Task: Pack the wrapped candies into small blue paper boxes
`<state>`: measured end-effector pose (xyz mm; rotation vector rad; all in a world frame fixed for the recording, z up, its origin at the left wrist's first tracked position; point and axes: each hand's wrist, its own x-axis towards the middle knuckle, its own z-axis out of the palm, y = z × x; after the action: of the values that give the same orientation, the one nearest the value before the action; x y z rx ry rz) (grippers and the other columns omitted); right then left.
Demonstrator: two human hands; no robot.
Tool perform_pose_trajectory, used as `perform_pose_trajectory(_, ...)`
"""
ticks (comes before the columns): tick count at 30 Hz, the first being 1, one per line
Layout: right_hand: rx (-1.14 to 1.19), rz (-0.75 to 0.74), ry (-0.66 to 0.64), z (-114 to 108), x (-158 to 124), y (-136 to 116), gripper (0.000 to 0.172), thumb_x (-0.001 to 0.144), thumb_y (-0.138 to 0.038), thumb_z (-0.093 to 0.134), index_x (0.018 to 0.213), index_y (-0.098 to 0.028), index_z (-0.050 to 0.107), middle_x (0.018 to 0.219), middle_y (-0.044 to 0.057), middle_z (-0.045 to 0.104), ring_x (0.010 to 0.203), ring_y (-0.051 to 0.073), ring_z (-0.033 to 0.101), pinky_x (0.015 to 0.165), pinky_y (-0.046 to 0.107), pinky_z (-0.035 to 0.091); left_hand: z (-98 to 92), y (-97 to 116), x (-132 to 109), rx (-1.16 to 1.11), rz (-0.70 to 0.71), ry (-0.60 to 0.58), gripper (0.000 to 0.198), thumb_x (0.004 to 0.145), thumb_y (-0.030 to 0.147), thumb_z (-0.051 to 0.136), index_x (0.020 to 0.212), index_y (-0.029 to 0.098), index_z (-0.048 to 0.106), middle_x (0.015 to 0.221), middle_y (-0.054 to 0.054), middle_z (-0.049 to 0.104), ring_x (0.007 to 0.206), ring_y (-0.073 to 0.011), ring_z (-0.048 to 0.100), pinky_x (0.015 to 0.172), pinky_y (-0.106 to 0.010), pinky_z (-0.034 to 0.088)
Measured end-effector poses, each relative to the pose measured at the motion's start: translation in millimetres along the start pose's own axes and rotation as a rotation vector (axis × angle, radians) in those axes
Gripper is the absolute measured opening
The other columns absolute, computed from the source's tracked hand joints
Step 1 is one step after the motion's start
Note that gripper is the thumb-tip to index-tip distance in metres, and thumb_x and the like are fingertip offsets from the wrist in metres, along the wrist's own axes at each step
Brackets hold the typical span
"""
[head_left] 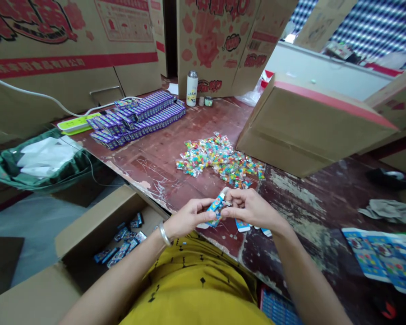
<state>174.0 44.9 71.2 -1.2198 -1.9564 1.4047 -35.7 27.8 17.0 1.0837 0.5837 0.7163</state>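
Near the table's front edge, my left hand (192, 217) is closed on a small blue printed candy box (215, 204). From the right, my right hand (248, 208) meets it, fingers pinched at the box's end on what looks like a small clear candy packet (226, 204); the fingers partly cover it. Just beyond both hands lies a heap of clear packets with multicoloured candies (219, 158). Under my right hand, more blue printed card pieces (242, 225) rest on the tabletop, partly hidden by the hand.
Purple small boxes (138, 117) stand in stacked rows at the back left, near a white bottle (192, 89). A carton (304, 126) leans at the right. Below the left edge, an open carton (98, 234) holds several blue boxes. Flat blue printed sheets (382, 257) lie far right.
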Motion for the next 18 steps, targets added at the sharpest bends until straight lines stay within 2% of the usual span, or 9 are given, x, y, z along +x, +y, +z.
perform_pose_trajectory(2, 0.035, 0.006, 0.169, 2, 1, 3, 0.022, 0.078, -0.040, 0.071, 0.081, -0.020, 0.061, 0.055, -0.005, 0.056, 0.046, 0.009, 0.050, 0.044, 0.021, 0.037, -0.2, -4, 1, -0.034, 0.018, 0.094, 0.037, 0.082, 0.034, 0.067, 0.113, 0.014, 0.068, 0.094, -0.007, 0.070, 0.081, -0.0163, 0.062, 0.076, -0.027, 0.047)
perform_pose_trajectory(4, 0.112, -0.016, 0.393, 11, 2, 10, 0.030, 0.075, -0.038, 0.074, 0.097, -0.022, 0.061, 0.072, -0.002, 0.064, 0.060, 0.013, 0.059, 0.051, 0.022, 0.045, 1.4, -10, 3, -0.097, 0.054, 0.214, 0.038, 0.081, 0.033, 0.068, 0.114, 0.014, 0.066, 0.098, -0.007, 0.070, 0.081, -0.0156, 0.062, 0.076, -0.027, 0.049)
perform_pose_trajectory(5, 0.146, -0.034, 0.462, 18, 3, 15, 0.034, 0.073, -0.036, 0.076, 0.100, -0.023, 0.061, 0.080, 0.000, 0.066, 0.067, 0.014, 0.061, 0.056, 0.023, 0.048, 3.2, -13, 5, -0.127, 0.078, 0.277, 0.037, 0.080, 0.033, 0.069, 0.112, 0.014, 0.066, 0.100, -0.007, 0.069, 0.081, -0.0155, 0.062, 0.076, -0.027, 0.050)
perform_pose_trajectory(7, 0.210, -0.060, 0.503, 35, 5, 24, 0.030, 0.073, -0.034, 0.076, 0.096, -0.022, 0.062, 0.086, 0.002, 0.067, 0.076, 0.016, 0.063, 0.063, 0.026, 0.051, 8.8, -19, 8, -0.174, 0.117, 0.390, 0.033, 0.078, 0.031, 0.071, 0.105, 0.013, 0.067, 0.097, -0.007, 0.068, 0.080, -0.0155, 0.062, 0.074, -0.028, 0.052)
perform_pose_trajectory(9, 0.275, -0.087, 0.561, 50, 7, 29, 0.020, 0.078, -0.034, 0.071, 0.092, -0.021, 0.063, 0.084, 0.002, 0.067, 0.076, 0.016, 0.063, 0.069, 0.028, 0.053, 15.7, -23, 10, -0.176, 0.165, 0.489, 0.032, 0.075, 0.029, 0.074, 0.101, 0.013, 0.064, 0.090, -0.005, 0.067, 0.077, -0.0151, 0.062, 0.072, -0.027, 0.053)
perform_pose_trajectory(11, 0.301, -0.127, 0.658, 61, 9, 31, 0.022, 0.081, -0.032, 0.068, 0.101, -0.022, 0.063, 0.088, 0.003, 0.068, 0.079, 0.017, 0.064, 0.074, 0.030, 0.053, 21.6, -23, 10, -0.122, 0.246, 0.553, 0.043, 0.074, 0.024, 0.075, 0.113, 0.018, 0.058, 0.087, -0.002, 0.065, 0.078, -0.0148, 0.063, 0.074, -0.027, 0.054)
perform_pose_trajectory(14, 0.251, -0.178, 0.745, 69, 11, 31, 0.034, 0.084, -0.031, 0.065, 0.117, -0.025, 0.059, 0.096, 0.004, 0.067, 0.084, 0.018, 0.064, 0.077, 0.032, 0.052, 25.3, -17, 7, 0.024, 0.324, 0.546, 0.062, 0.077, 0.021, 0.071, 0.132, 0.028, 0.045, 0.096, -0.001, 0.061, 0.082, -0.0141, 0.064, 0.076, -0.026, 0.054)
perform_pose_trajectory(16, 0.190, -0.185, 0.765, 71, 12, 34, 0.034, 0.085, -0.033, 0.063, 0.118, -0.026, 0.060, 0.100, 0.005, 0.066, 0.083, 0.018, 0.063, 0.075, 0.032, 0.052, 23.1, -14, 4, 0.107, 0.292, 0.489, 0.057, 0.080, 0.023, 0.068, 0.133, 0.027, 0.046, 0.101, -0.002, 0.061, 0.082, -0.0140, 0.063, 0.074, -0.025, 0.053)
perform_pose_trajectory(18, 0.133, -0.186, 0.767, 71, 13, 37, 0.028, 0.085, -0.034, 0.062, 0.112, -0.026, 0.062, 0.096, 0.004, 0.066, 0.079, 0.018, 0.062, 0.071, 0.032, 0.051, 18.0, -11, 2, 0.148, 0.242, 0.419, 0.049, 0.081, 0.023, 0.066, 0.127, 0.023, 0.051, 0.097, -0.003, 0.062, 0.080, -0.0146, 0.062, 0.072, -0.025, 0.052)
